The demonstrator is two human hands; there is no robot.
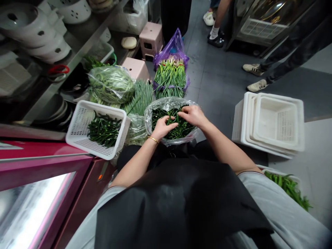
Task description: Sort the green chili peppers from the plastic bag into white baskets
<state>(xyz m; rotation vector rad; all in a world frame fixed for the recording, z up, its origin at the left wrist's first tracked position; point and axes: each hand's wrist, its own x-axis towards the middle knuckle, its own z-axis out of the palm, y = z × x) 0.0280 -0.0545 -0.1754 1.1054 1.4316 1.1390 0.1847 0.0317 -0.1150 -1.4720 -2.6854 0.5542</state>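
In front of me a clear plastic bag (172, 141) stands with its mouth spread wide, full of thin dark green chili peppers (183, 129). My left hand (163, 127), with a gold bracelet at the wrist, is over the bag's left side, its thumb and fingers around a green chili pepper. From the right my right hand (193, 115) reaches in, fingertips pinched on a green chili pepper close to the left hand. Both hands partly hide what lies beneath. A white perforated basket (77, 119) on the left contains more dark green chili peppers (105, 129).
Behind the bag are scallions (141, 95), garlic chives in a purple bag (169, 77) and bagged greens (111, 84). Pink stools (151, 36) stand farther back. Stacked white baskets (275, 121) are at right, with greens (285, 186) below. Other people's legs (280, 62) show at upper right.
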